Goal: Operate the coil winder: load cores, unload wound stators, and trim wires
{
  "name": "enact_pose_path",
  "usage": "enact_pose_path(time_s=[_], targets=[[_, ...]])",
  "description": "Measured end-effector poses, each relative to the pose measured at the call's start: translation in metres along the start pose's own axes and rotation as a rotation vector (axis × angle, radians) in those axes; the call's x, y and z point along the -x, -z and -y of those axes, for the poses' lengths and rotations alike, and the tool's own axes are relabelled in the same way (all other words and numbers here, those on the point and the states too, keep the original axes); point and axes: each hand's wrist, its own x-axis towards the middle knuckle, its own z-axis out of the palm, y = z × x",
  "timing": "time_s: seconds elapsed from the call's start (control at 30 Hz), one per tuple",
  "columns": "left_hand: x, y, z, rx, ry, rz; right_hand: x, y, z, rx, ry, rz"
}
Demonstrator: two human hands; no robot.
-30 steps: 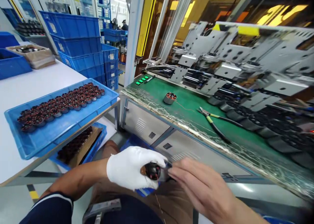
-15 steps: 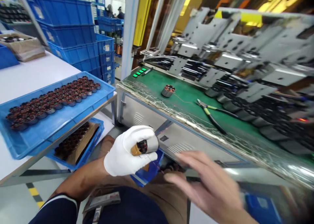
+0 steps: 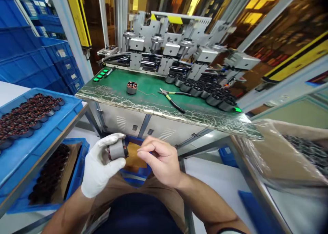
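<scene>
Left hand: the gloved left hand (image 3: 101, 165) is curled around a small grey motor stator (image 3: 117, 151), thumb below and fingers over the top, held over the lap in front of the bench.
Right hand: the bare right hand (image 3: 160, 160) sits just beside the stator's open end, fingers pinched together; whether a fine wire is between them is too small to tell.
Risk in the grip: the stator is held only by fingertips in mid-air, so a loosened glove grip could let it drop to the floor or into the blue bin (image 3: 133, 159) below.
Risk at the winding: a hard tug from the pinched fingers could snap or fray a thin copper lead, judging by how near they are to the coil end.
Left tray: the blue tray (image 3: 38, 138) of wound stators overhangs the table edge near the left elbow; a bump could tip it.
Bench: a lone stator (image 3: 131, 87) and yellow-handled cutters (image 3: 171, 98) lie loose on the green bench top (image 3: 115, 87); a loose thread of wire trails from that stator and could snag.
Far: the winding machine (image 3: 174, 53) stands behind a row of black holders (image 3: 205, 90).
</scene>
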Motion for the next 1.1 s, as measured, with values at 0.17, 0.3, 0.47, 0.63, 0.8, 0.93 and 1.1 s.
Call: enact_pose_path(time_s=[0.17, 0.3, 0.47, 0.63, 0.8, 0.93, 1.1], targets=[[-0.002, 0.008, -0.002, -0.093, -0.184, -0.085, -0.058, 0.076, -0.018, 0.613, 0.074, -0.083], [-0.004, 0.010, -0.002, -0.139, -0.234, -0.132, -0.121, 0.141, -0.055, 1.063, -0.008, 0.099], [-0.002, 0.012, 0.000, -0.187, -0.188, -0.149, -0.128, 0.160, -0.079, 1.166, -0.066, 0.333], [-0.006, 0.016, -0.001, -0.201, -0.163, -0.177, -0.072, 0.157, -0.063, 1.230, 0.136, 0.463], [-0.007, 0.008, -0.003, -0.185, -0.174, -0.149, 0.001, 0.113, -0.043, 0.989, 0.349, 0.410], [-0.005, 0.001, -0.003, -0.167, -0.198, -0.101, 0.054, 0.051, -0.034, 0.463, 0.107, 0.441], [-0.003, 0.000, -0.004, -0.145, -0.240, -0.034, 0.074, 0.009, -0.028, 0.132, 0.027, 0.430]])
